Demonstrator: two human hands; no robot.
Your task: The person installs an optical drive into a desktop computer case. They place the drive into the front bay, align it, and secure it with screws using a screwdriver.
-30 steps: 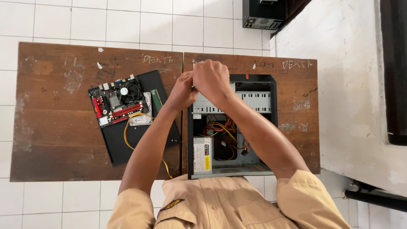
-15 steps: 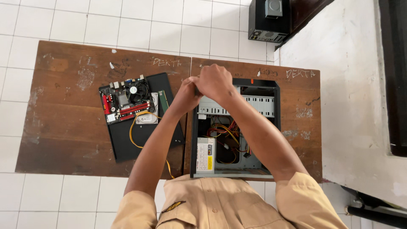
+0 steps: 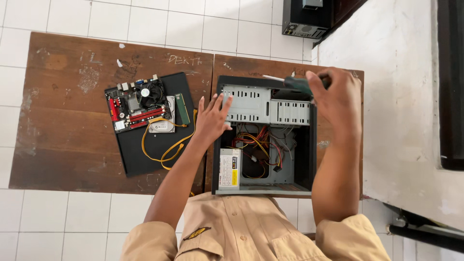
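Observation:
An open black computer case lies on the right wooden table, showing a metal drive cage, coloured wires and a power supply. My left hand rests with fingers spread on the case's left edge beside the drive cage. My right hand is over the case's far right corner, closed on a screwdriver with a dark green handle, its metal shaft pointing left.
On the left wooden table a black side panel carries a red motherboard with a fan, a hard drive, a green memory stick and yellow cables. Another computer case stands on the tiled floor beyond; a white wall rises at right.
Both hands were together at the case's far left corner. They have separated: the right moved to the far right corner with the screwdriver, the left dropped onto the case's left edge.

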